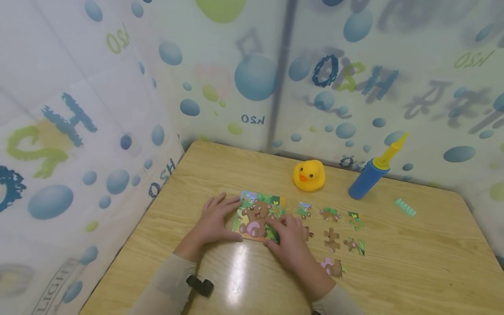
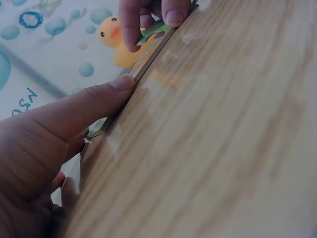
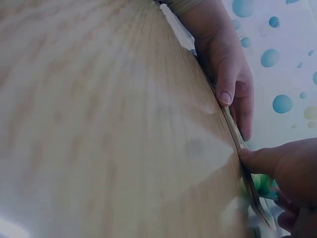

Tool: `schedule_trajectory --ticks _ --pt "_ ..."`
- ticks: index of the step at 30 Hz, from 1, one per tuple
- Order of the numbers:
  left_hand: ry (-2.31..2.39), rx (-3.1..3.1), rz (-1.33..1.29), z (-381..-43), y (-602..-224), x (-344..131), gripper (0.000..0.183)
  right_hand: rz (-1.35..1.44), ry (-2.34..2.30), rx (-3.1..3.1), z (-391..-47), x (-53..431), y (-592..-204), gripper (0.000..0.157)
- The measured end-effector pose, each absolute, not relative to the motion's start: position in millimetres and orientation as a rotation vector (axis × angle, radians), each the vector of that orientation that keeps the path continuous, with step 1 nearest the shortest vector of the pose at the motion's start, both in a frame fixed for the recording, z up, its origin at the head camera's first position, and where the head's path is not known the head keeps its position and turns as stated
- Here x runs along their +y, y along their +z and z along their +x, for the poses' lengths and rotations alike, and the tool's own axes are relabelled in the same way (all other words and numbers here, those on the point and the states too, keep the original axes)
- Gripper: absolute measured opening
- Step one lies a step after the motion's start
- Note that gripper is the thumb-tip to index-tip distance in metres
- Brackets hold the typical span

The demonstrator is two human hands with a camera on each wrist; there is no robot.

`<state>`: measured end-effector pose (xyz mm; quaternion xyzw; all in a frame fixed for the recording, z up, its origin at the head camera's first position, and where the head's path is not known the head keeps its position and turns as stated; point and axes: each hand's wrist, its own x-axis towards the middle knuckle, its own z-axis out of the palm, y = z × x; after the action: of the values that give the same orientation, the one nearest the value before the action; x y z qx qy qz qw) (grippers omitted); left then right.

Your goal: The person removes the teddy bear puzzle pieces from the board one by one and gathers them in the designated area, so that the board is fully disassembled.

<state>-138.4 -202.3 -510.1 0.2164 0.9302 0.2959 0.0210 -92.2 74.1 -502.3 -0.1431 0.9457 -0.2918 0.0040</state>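
A bear jigsaw puzzle (image 1: 257, 218) lies flat on the wooden table between my hands. My left hand (image 1: 214, 218) rests at its left side, fingers spread along the edge and the straight thumb touching the near edge. My right hand (image 1: 293, 243) is over the near right corner, thumb and fingers pinching a green puzzle piece (image 2: 151, 32). That piece appears tilted at the board in the left wrist view. From the head, the right hand hides most of this corner.
Several loose puzzle pieces (image 1: 332, 239) are spread to the right of the board. Behind them stand a yellow rubber duck (image 1: 309, 176) and a blue hand pump (image 1: 368, 179) with a yellow nozzle. A pale green toy brick (image 1: 405, 207) lies farther right. Patterned curtains (image 1: 220, 131) enclose the table's back and left.
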Motion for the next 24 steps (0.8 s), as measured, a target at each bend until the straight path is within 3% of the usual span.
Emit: schedule_trajectory --ticks 14,24 --pt "0.899 2.895 0.671 -138.4 -510.9 -201.6 0.107 -0.420 -1.000 3.045 -88.1 70.3 -504.7 0.057" --pt "0.911 2.888 0.660 -138.1 -510.9 -201.7 0.108 -0.693 -1.132 3.193 -88.7 79.2 -513.0 0.056"
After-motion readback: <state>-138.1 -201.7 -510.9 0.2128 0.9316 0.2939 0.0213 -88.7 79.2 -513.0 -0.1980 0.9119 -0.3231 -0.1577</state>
